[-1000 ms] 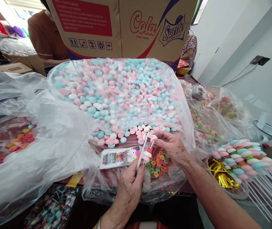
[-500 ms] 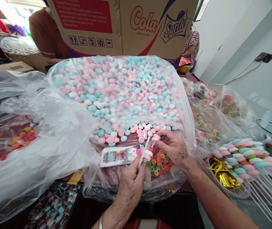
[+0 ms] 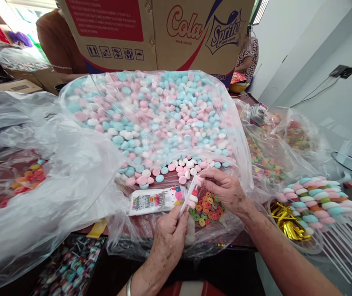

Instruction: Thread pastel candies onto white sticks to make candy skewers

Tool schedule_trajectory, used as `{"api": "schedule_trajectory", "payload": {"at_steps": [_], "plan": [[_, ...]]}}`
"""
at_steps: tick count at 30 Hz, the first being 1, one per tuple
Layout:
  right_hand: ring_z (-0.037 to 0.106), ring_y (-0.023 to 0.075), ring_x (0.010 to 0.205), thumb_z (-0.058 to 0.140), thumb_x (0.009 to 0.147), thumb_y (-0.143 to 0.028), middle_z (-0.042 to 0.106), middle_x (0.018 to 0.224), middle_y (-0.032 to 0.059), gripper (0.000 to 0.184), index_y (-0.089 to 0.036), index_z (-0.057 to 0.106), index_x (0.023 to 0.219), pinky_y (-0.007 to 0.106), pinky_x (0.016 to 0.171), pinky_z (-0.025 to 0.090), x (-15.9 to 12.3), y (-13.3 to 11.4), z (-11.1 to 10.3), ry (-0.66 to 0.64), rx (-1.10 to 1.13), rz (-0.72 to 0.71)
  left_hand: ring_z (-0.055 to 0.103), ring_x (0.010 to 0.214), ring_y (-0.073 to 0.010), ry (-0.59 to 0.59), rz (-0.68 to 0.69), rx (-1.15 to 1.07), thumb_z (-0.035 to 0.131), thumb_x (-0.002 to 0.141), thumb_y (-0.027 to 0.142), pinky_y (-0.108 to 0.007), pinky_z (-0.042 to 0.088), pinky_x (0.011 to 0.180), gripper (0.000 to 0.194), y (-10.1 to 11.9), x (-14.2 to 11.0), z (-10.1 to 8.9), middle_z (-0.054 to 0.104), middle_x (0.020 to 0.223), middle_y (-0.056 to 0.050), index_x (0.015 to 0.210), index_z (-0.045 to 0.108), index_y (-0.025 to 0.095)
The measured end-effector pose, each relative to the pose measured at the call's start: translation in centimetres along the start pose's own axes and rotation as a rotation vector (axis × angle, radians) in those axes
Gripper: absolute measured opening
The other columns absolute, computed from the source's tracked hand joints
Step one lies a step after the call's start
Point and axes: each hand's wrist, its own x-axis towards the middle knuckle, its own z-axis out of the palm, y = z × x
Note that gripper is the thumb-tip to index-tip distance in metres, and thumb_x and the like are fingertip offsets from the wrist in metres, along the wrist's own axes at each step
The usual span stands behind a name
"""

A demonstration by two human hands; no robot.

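Note:
In my left hand [image 3: 170, 230], closed near the front of the table, are white sticks [image 3: 187, 196], tilted up and to the right. Pink and white marshmallows [image 3: 192, 200] and a red gummy ring are threaded together just beside them. My right hand [image 3: 225, 190] pinches a pink marshmallow [image 3: 199, 180] at the sticks' upper end; its fingers partly cover it. Below that hand lies a pile of gummy rings [image 3: 206, 211]. Loose marshmallows [image 3: 180, 167] spill out of a large clear bag [image 3: 160, 111] just beyond both hands. A white printed packet [image 3: 154, 201] rests left of the sticks.
Finished marshmallow skewers [image 3: 319, 205] and gold ties [image 3: 290, 222] are at the right. Behind the bag stands a big carton [image 3: 179, 37], with two people partly hidden by it. Crumpled plastic [image 3: 55, 172] covers the left side; wrapped candies [image 3: 68, 267] are below the table edge.
My right hand has moved slightly, bringing the pink marshmallow to the upper end of the sticks. My left hand has stayed almost in place.

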Motion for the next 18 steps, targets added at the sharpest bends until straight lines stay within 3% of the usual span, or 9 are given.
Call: {"api": "schedule_trajectory", "payload": {"at_steps": [8, 11, 18], "plan": [[0.064, 0.0175, 0.095, 0.065, 0.085, -0.026, 0.072, 0.097, 0.0034, 0.015, -0.024, 0.075, 0.096, 0.032, 0.089, 0.049, 0.1, -0.1, -0.9, -0.138, -0.006, -0.044, 0.037, 0.050, -0.0118, 0.004, 0.012, -0.014, 0.044, 0.092, 0.036, -0.022, 0.029, 0.050, 0.029, -0.7, 0.0, 0.2, 0.040, 0.054, 0.006, 0.086, 0.064, 0.016], [0.064, 0.0174, 0.092, 0.064, 0.085, -0.028, 0.072, 0.094, 0.0038, 0.016, -0.024, 0.075, 0.096, 0.032, 0.086, 0.051, -0.1, -0.2, -0.4, -0.107, -0.018, -0.071, 0.037, 0.050, -0.0120, 0.022, -0.007, -0.034, 0.044, 0.092, 0.038, -0.023, 0.028, 0.050, 0.028, -0.8, 0.0, 0.3, 0.040, 0.054, 0.006, 0.083, 0.061, 0.017], [0.066, 0.0170, 0.091, 0.065, 0.084, -0.028, 0.073, 0.096, 0.0026, 0.019, -0.027, 0.075, 0.101, 0.033, 0.084, 0.053, -1.2, 0.1, 1.6, -0.056, 0.085, 0.031, 0.037, 0.052, -0.0123, 0.069, 0.008, -0.026, 0.044, 0.092, 0.036, -0.023, 0.029, 0.051, 0.027, -0.8, 0.0, 0.4, 0.041, 0.054, 0.006, 0.081, 0.059, 0.017]]}}
